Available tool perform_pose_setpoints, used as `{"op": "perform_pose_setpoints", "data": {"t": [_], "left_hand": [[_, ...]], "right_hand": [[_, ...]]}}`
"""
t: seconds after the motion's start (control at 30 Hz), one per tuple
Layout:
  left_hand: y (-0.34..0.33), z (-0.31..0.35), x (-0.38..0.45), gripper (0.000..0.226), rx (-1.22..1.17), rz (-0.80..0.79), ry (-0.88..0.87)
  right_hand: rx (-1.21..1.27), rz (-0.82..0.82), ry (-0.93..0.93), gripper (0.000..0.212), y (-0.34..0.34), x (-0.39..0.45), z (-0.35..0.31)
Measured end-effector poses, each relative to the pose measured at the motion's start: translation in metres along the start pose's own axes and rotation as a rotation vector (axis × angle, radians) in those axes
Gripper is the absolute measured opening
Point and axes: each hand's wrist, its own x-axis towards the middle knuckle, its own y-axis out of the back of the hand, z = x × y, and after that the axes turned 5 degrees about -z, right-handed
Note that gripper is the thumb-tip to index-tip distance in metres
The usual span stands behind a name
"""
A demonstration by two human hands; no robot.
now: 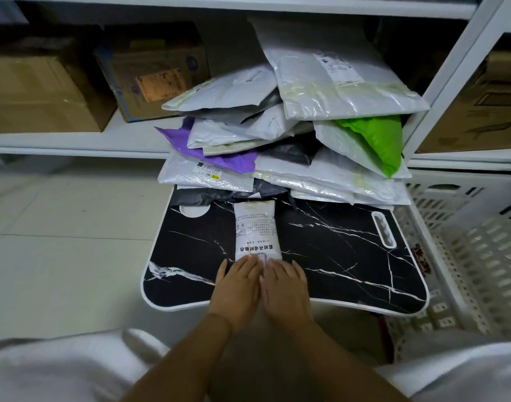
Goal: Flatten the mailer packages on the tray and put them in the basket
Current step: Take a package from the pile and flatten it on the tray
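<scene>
- left hand (238,281) and right hand (286,282): flat, fingers straight, side by side, pressing near end of white mailer (255,230)
- mailer lies on black marble tray (335,256)
- white basket (477,250) at tray's right

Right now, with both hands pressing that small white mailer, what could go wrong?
The heaped mailer pile leans over the marble-pattern tray's far edge; a nudge might topple it. The left hand and right hand press only the small white mailer's near end, so air may bunch farther up.
</scene>
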Motion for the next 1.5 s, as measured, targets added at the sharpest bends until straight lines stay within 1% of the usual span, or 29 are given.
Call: {"op": "perform_pose_setpoints", "data": {"t": [0.03, 0.1, 0.13, 0.17, 0.2, 0.23, 0.27, 0.33, 0.4, 0.47, 0.53, 0.57, 0.6, 0.63, 0.67, 0.7, 0.77, 0.8, 0.87, 0.9, 0.97, 1.0, 1.1, 1.13, 1.17, 1.23, 1.33, 1.43, 1.5], "left_hand": [[0.005, 0.001, 0.008, 0.042, -0.033, 0.027, 0.002], [0.016, 0.001, 0.023, 0.027, -0.019, 0.099, -0.014], [0.018, 0.001, 0.028, 0.025, -0.002, 0.111, -0.015], [0.017, 0.0, 0.029, 0.029, 0.029, 0.103, -0.008], [0.014, 0.0, 0.028, 0.038, 0.066, 0.089, -0.002], [0.008, 0.0, 0.026, 0.048, 0.08, 0.067, 0.006], [0.002, -0.001, 0.025, 0.056, 0.06, 0.034, 0.018], [-0.003, -0.002, 0.024, 0.061, 0.006, -0.054, 0.043], [-0.003, -0.003, 0.024, 0.062, 0.051, -0.065, 0.019], [-0.003, -0.007, 0.029, 0.061, 0.093, -0.032, -0.006], [0.001, -0.011, 0.039, 0.052, 0.045, 0.005, -0.033], [0.002, -0.012, 0.045, 0.045, 0.045, 0.018, -0.061], [0.004, -0.012, 0.052, 0.039, 0.071, 0.048, -0.082], [0.005, -0.013, 0.058, 0.038, 0.102, 0.068, -0.089], [0.006, -0.013, 0.061, 0.04, 0.113, 0.078, -0.079], [0.006, -0.012, 0.062, 0.047, 0.085, 0.06, -0.052], [0.001, -0.012, 0.062, 0.061, 0.033, 0.008, -0.017], [-0.001, -0.013, 0.062, 0.063, 0.019, -0.014, -0.012], [0.003, -0.015, 0.062, 0.064, 0.038, -0.047, -0.014], [0.004, -0.016, 0.063, 0.064, 0.033, -0.053, -0.021], [0.008, -0.015, 0.065, 0.062, 0.023, -0.009, -0.045], [0.008, -0.015, 0.066, 0.059, -0.002, 0.027, -0.063], [0.016, -0.016, 0.077, 0.041, -0.16, 0.131, -0.028], [0.019, -0.017, 0.082, 0.037, -0.145, 0.139, -0.03], [0.022, -0.019, 0.087, 0.036, -0.093, 0.142, -0.036], [0.022, -0.021, 0.092, 0.042, 0.016, 0.134, -0.032], [0.016, -0.024, 0.091, 0.059, 0.093, 0.069, 0.05], [0.019, -0.03, 0.095, 0.06, 0.094, -0.131, 0.053], [0.023, -0.034, 0.1, 0.059, 0.088, -0.208, 0.06]], "right_hand": [[0.023, 0.026, 0.007, 0.026, 0.004, 0.011, -0.001], [0.068, 0.029, 0.004, 0.034, 0.01, 0.027, -0.001], [0.08, -0.004, -0.003, 0.039, 0.011, 0.032, 0.0], [0.076, -0.08, 0.009, 0.046, 0.008, 0.036, 0.001], [0.046, -0.144, 0.019, 0.053, 0.002, 0.038, 0.004], [0.021, -0.209, 0.033, 0.055, -0.003, 0.038, 0.007], [0.007, -0.247, 0.041, 0.056, -0.008, 0.038, 0.009], [-0.008, -0.293, 0.032, 0.06, -0.017, 0.037, 0.013], [0.011, -0.27, 0.037, 0.059, -0.021, 0.038, 0.015], [0.037, -0.189, 0.054, 0.054, -0.012, 0.04, 0.013], [0.062, -0.043, 0.059, 0.04, -0.001, 0.048, 0.011], [0.069, 0.01, 0.055, 0.031, 0.002, 0.052, 0.011], [0.058, 0.027, 0.054, 0.023, 0.005, 0.059, 0.012], [0.035, 0.03, 0.053, 0.022, 0.008, 0.064, 0.011], [0.029, 0.031, 0.042, 0.025, 0.008, 0.069, 0.011], [0.076, 0.014, 0.027, 0.03, 0.007, 0.071, 0.01], [0.194, -0.086, 0.016, 0.044, 0.003, 0.071, 0.011], [0.206, -0.157, 0.025, 0.05, -0.001, 0.073, 0.015], [0.141, -0.265, 0.049, 0.057, -0.007, 0.076, 0.022], [0.1, -0.285, 0.054, 0.061, -0.01, 0.078, 0.024], [0.064, -0.242, 0.067, 0.071, -0.006, 0.081, 0.022], [0.071, -0.21, 0.058, 0.069, -0.003, 0.084, 0.019], [0.108, -0.142, 0.006, 0.039, 0.009, 0.094, 0.015], [0.084, -0.123, -0.005, 0.033, 0.011, 0.099, 0.014], [0.058, -0.113, -0.01, 0.032, 0.011, 0.103, 0.014], [0.078, -0.133, -0.006, 0.039, 0.006, 0.109, 0.015], [0.185, -0.287, 0.017, 0.054, 0.001, 0.111, 0.019], [0.115, -0.369, 0.044, 0.055, 0.004, 0.117, 0.028], [0.096, -0.387, 0.042, 0.055, 0.006, 0.119, 0.031]]}}
